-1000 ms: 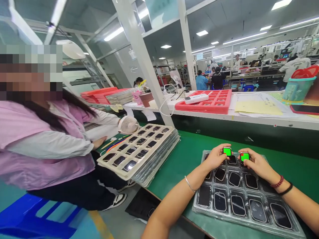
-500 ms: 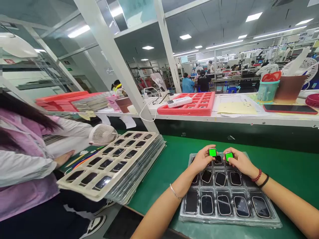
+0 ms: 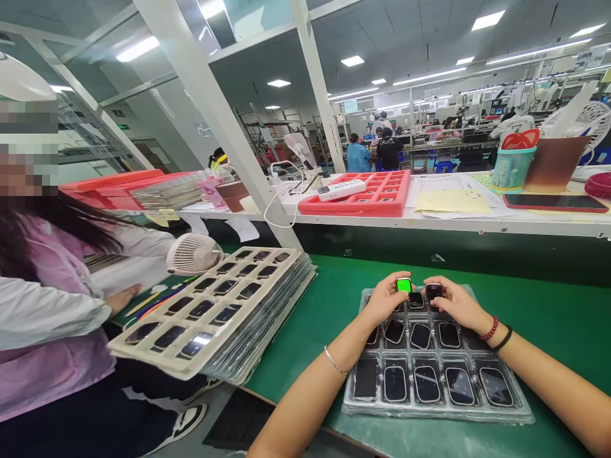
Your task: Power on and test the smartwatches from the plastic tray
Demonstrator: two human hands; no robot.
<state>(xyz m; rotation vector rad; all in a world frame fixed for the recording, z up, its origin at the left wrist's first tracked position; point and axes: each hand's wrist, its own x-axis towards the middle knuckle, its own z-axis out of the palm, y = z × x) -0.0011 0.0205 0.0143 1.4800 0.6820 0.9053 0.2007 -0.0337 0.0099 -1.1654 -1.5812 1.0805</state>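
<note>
One green table (image 3: 310, 331), spanning left to right. One stack of trays (image 3: 267, 312), left, long axis running near left to far right. One clear tray (image 3: 429, 412), right, long side left to right, holding rows of dark watch faces (image 3: 428, 384). Left hand (image 3: 383, 299): fingers closed narrowly on a green-lit watch (image 3: 403, 285). Right hand (image 3: 461, 305): thumb and fingers pinching a dark watch (image 3: 433, 291). Both watches: above the clear tray's far part, facing the wearer, long axes too small to tell; hands hide some far compartments.
</note>
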